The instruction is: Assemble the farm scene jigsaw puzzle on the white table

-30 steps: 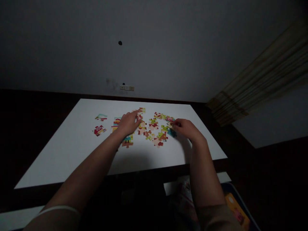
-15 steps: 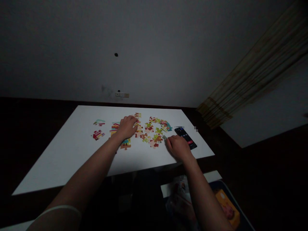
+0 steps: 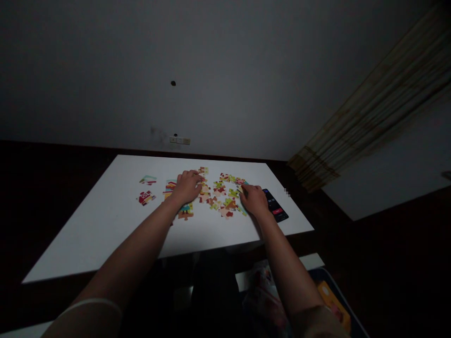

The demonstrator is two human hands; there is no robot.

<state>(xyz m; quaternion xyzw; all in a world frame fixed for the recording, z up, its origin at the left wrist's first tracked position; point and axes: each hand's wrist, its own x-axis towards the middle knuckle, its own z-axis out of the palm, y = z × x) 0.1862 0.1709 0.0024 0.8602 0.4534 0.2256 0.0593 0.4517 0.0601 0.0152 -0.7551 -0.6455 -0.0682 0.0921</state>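
Observation:
My left hand lies palm down over a part-joined picture of jigsaw pieces, its fingers stretched toward the loose pieces and covering part of the picture. My right hand is at the right side of the loose puzzle pieces, its fingers closed at a small yellow-green puzzle piece, mostly hidden by the fingertips. A pale green piece lies just beside that hand. Several pieces in red, pink, green and brown lie between my two hands.
A phone with a lit screen lies right of my right hand. Two small joined clusters, one green and red, one red, sit left on the white table. Below the right edge, a bin holds a yellow box.
My right hand has moved left and away from me, off the phone's edge, to the upper right pieces. The pale green piece now lies apart from its fingertips. My left hand stays put.

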